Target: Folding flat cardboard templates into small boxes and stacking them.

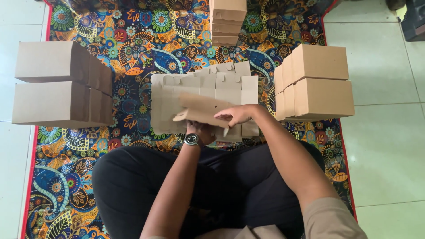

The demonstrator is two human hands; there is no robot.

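Pale tiled floor surrounds a bright, paisley-patterned mat (133,40) where a person sits cross-legged in dark trousers. At centre frame, the left hand (201,131), wearing a wristwatch (192,139), grips a flat brown cardboard box blank (201,110) from beneath, fingers closed on it; the right hand (238,114) pinches its right edge from above. Beneath lies a spread pile of unfolded brown cardboard blanks (168,102) — apparently the work left. Finished boxes look well along: two stacked rows of assembled brown cartons (51,84) at the left of the frame, a block of assembled brown cartons (318,82) at the right, and a short tower of brown boxes (228,20) at top centre.
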